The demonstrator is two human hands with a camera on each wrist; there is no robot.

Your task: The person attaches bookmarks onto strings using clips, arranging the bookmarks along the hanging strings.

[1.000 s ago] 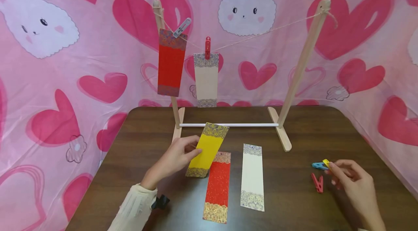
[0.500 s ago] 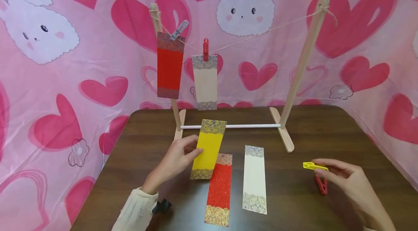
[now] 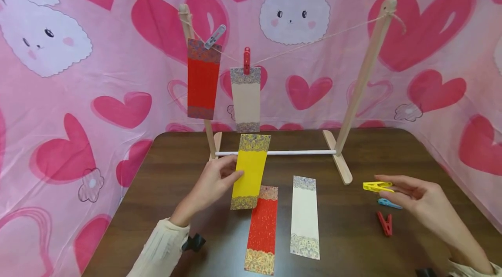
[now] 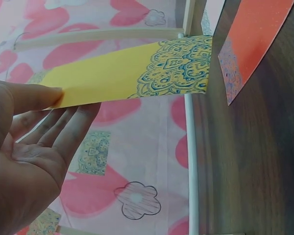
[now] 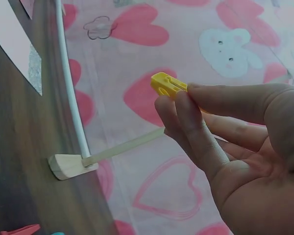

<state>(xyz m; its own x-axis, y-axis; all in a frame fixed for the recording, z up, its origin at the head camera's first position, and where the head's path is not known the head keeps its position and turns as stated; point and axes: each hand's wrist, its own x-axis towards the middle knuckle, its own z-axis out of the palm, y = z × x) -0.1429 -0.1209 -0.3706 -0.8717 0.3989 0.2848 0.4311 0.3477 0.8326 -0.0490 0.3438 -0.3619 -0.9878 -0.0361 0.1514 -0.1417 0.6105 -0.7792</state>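
Just below frame centre, our left hand (image 3: 217,183) pinches yellow card (image 3: 252,168) by left side, perhaps to leave upper end uncovered. Lower right, our right hand (image 3: 421,196) pinches yellow clothespin (image 3: 375,187) near one end, probably leaving other free. Both above bench (image 3: 341,233).

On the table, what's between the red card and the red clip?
The white card lies between them, with bare table on either side. The head view shows that.
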